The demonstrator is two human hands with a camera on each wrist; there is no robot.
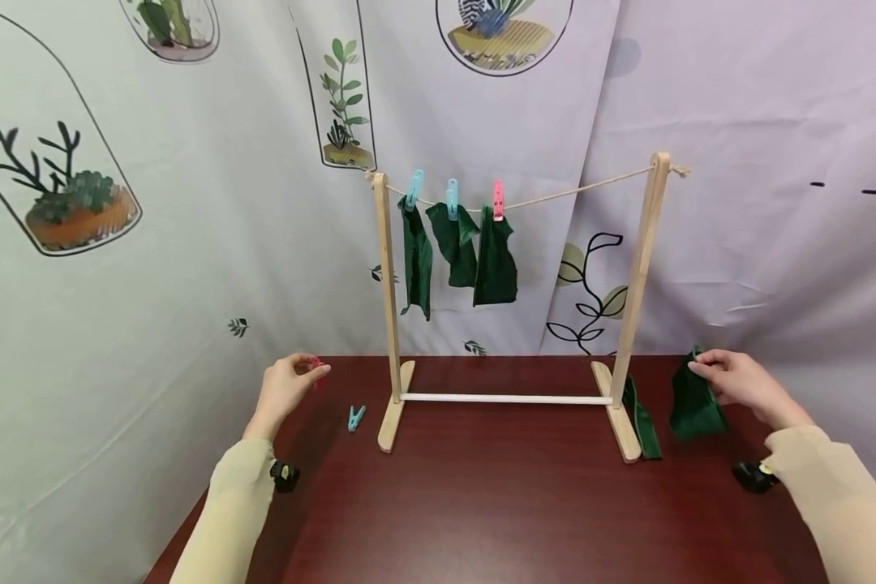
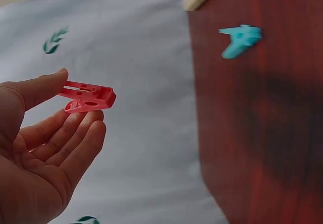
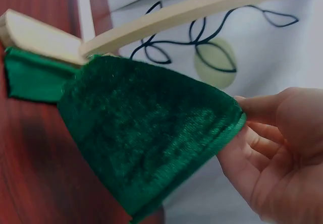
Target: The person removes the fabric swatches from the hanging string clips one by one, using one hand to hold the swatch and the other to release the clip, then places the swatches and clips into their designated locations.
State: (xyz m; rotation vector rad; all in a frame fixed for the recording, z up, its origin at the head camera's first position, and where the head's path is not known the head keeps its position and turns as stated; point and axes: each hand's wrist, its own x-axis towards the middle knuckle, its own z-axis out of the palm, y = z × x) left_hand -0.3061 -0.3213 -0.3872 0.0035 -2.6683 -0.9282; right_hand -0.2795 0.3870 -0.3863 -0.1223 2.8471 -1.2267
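Note:
Between thumb and fingers my left hand [image 1: 286, 391] pinches a red clothespin [image 2: 91, 97], held above the table's left side. Over at the right, my right hand [image 1: 750, 385] pinches a green cloth [image 3: 151, 128] by its edge, and the rest of it hangs down. Another green cloth [image 1: 642, 422] lies by the rack's right foot. A blue clothespin [image 1: 356, 418] lies on the table near the left hand. Three green cloths hang on the rope [image 1: 591, 186], the nearest to the middle [image 1: 495, 259] under a pink clothespin [image 1: 498, 200], the others under blue clothespins [image 1: 453, 199].
A wooden rack [image 1: 641, 276] with two posts, joined by a white bar [image 1: 504, 398], stands on the dark red table [image 1: 496, 495]. Its rope sags between the post tops. Behind it hangs a pale curtain [image 1: 212, 162] printed with plants.

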